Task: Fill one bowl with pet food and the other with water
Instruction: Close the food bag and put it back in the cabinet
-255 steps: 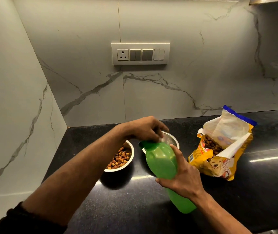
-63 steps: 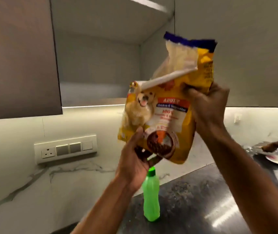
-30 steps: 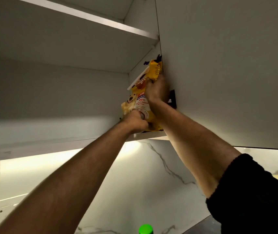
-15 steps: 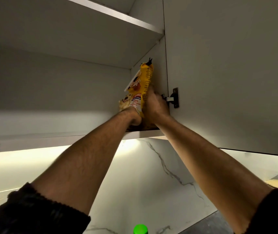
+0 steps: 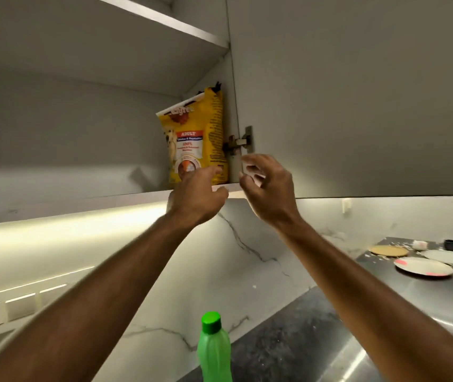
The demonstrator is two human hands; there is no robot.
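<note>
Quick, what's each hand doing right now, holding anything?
Left hand: open, holding nothing, just in front of the pet food bag on the cabinet shelf.
Right hand: open, fingers loosely curled, holding nothing.

Open grey wall cabinet (image 5: 82,119), lit strip beneath — veined marble backsplash (image 5: 219,266), dark speckled countertop (image 5: 288,340)

I am holding both bare arms raised toward the middle of the frame. My left hand (image 5: 196,197) is hanging loosely curled, gripping nothing. My right hand (image 5: 268,188) is hovering beside it, fingers (image 5: 250,168) half bent and empty.
</note>
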